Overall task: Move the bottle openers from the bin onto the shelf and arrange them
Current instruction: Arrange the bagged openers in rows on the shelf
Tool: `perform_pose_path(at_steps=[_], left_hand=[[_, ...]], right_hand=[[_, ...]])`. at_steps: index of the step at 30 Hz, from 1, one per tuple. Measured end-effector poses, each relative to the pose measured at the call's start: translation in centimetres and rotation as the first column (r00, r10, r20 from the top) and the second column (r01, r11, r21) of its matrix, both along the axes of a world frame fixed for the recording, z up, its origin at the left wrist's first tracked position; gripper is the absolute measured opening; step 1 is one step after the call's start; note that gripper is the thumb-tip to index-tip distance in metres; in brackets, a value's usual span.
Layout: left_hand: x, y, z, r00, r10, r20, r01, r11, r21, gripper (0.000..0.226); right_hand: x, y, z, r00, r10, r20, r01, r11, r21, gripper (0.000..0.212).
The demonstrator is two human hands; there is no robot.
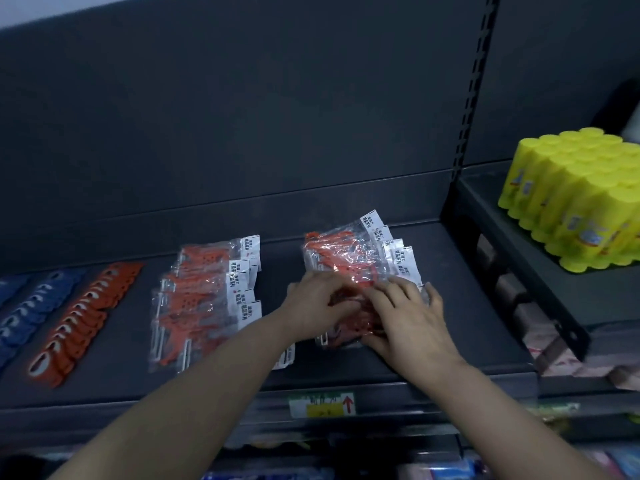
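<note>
Bottle openers (349,261) (orange, white-labelled) sit bagged in clear, crinkled plastic.

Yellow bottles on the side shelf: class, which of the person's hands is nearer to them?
Right. The right hand rests on the packet pile, nearer the yellow bottles; the left hand holds the pile's far side.

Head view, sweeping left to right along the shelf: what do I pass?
Blue bottle openers → orange bottle openers → left bagged stack → right bagged stack, with the left hand and right hand on it → yellow bottles on the neighbouring shelf.
</note>
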State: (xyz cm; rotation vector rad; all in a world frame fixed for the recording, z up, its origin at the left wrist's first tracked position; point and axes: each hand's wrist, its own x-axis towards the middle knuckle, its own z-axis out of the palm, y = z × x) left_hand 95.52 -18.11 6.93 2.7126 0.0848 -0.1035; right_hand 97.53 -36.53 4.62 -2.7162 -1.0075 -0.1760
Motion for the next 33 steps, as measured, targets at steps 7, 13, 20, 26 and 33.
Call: perform_pose_path(at_steps=[7,13,20,26,33], left_hand=[[2.6,0.5,0.4,0.998,-0.064,-0.014,0.059,0.977,-0.207,0.019],[5.3,0.4,1.1,0.994,-0.045,0.099,0.014,0.954,0.298,0.036],[5.4,1.7,0.7,0.986,0.035,0.160,-0.082,0.952,0.295,0.028],[2.6,2.4,1.3,0.983,-0.183,0.025,0.179,0.976,0.123,0.024],[-0.4,2.0,1.9,0.993,-0.104,0.055,0.101,0.994,0.049,0.028]], right_hand=[[-0.5,-0.3,0.2,0.993,-0.015,-0.119,0.004,0.996,-0.094,0.084],[-0.2,-0.6,0.5,0.992,-0.019,-0.128,0.002,0.991,-0.135,0.082],[0.3,-0.1,0.8,0.981,0.021,-0.193,-0.056,0.982,-0.180,0.084],[-0.2,-0.7,0.0,0.976,0.021,-0.215,-0.075,0.967,-0.243,0.087],[1.5,-0.2,0.9,0.970,0.033,-0.240,-0.101,0.957,-0.274,0.083]])
